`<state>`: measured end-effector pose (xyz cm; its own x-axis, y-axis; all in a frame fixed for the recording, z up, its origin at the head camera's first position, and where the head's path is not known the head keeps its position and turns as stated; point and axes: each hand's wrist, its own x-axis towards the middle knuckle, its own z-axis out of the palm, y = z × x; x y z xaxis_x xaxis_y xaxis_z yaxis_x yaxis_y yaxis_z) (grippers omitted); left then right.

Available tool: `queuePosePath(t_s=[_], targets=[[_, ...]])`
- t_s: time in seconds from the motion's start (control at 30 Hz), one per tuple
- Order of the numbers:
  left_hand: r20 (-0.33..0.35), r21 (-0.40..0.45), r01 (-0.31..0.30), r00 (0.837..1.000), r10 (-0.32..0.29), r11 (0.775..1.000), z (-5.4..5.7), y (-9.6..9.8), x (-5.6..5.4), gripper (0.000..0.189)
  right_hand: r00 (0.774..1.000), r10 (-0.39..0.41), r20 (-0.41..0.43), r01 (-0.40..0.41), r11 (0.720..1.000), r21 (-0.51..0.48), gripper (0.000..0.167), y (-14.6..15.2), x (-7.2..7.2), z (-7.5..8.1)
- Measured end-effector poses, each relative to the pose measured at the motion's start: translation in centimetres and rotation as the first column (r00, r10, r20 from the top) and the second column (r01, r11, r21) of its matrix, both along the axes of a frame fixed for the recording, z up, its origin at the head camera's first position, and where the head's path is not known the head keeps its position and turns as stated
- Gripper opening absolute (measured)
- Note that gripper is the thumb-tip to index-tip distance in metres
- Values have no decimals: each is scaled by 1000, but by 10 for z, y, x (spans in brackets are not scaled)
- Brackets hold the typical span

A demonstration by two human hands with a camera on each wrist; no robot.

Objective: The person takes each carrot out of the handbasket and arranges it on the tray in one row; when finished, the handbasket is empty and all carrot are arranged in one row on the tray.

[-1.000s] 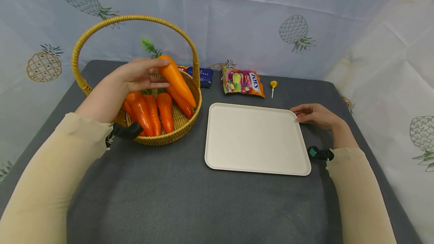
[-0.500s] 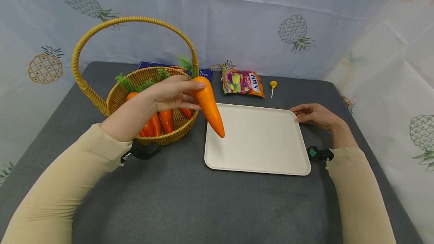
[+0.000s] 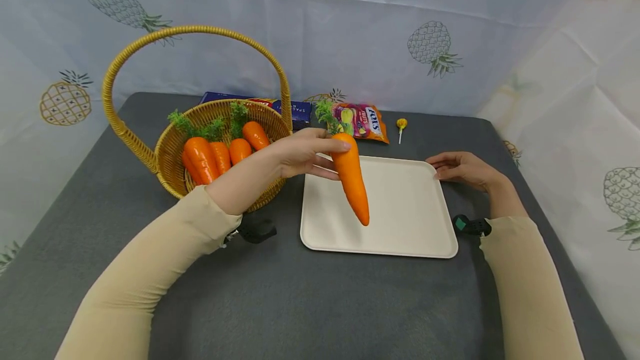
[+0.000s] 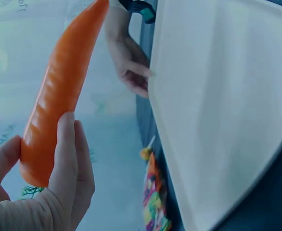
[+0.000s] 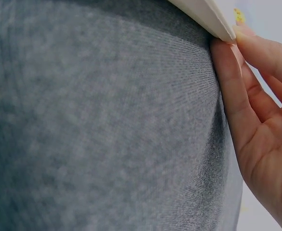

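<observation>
The person's left hand held a glossy, tapered orange carrot with a feathery green top, thumb on one side and fingers on the other, pinching its thick leafy end. Carrot was up in the air over the left half of a flat, cream, rounded rectangular tray, apart from the surface. Key relation: the long axis ran from the leafy end, far and left at the grip, to the bare tip, near and slightly right, so most of the body stuck out nearward from the fingers. The right hand was well apart from the carrot, thumb and index finger pinching the tray's far right corner. Left of the tray stood a yellow woven basket with a tall hoop handle, more orange carrots inside, partly hidden by the left arm. Far side: a dark blue cardboard box behind the basket, a colourful shiny sweet bag and a yellow lollipop on a white stick.
</observation>
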<state>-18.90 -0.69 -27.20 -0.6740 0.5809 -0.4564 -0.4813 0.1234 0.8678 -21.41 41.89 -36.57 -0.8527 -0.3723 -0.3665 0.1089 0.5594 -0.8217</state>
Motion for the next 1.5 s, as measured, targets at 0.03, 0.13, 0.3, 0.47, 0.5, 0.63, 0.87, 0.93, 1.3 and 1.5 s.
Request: queuePosePath(t_s=[0.03, 0.13, 0.3, 0.47, 0.5, 0.63, 0.87, 0.93, 1.3, 1.5], targets=[[5, 0, 4, 1000, -4, 1000, -2, 4, 0, 55, 1000, 1, -3, -1, 1000, 0, 53, 0, 0, 0], [30, 3, 2, 1000, -2, 1000, -9, 15, 0, 55, 1000, 1, -3, -1, 1000, 6, 53, 0, 0, -1], [55, -14, -12, 998, 13, 1000, -23, 32, -1, 51, 1000, -5, -1, 5, 1000, 22, 55, 0, 0, -2], [63, -40, -35, 997, 37, 999, -36, 47, -3, 53, 1000, -6, 0, 6, 999, 44, 55, 1, 1, -3], [69, -39, -42, 997, 44, 998, -38, 50, -4, 53, 1000, -8, 1, 8, 999, 46, 55, 1, 1, -3], [91, -24, -67, 993, 69, 997, -47, 63, -6, 53, 1000, -18, 4, 18, 998, 53, 56, 1, 1, -4], [94, -40, -82, 992, 85, 996, -59, 87, -9, 42, 1000, -20, 2, 20, 999, 29, 54, 0, 0, -6], [98, -50, -89, 991, 94, 995, -62, 94, -9, 40, 1000, -20, 4, 20, 1000, 15, 53, 0, 1, -6], [83, -63, -84, 993, 89, 994, -70, 125, 0, 29, 1000, -22, 17, 22, 1000, 16, 52, -1, 1, -5], [61, -78, -89, 994, 94, 993, -73, 142, 6, 31, 999, -37, 17, 36, 998, 47, 55, 0, 1, -4]])
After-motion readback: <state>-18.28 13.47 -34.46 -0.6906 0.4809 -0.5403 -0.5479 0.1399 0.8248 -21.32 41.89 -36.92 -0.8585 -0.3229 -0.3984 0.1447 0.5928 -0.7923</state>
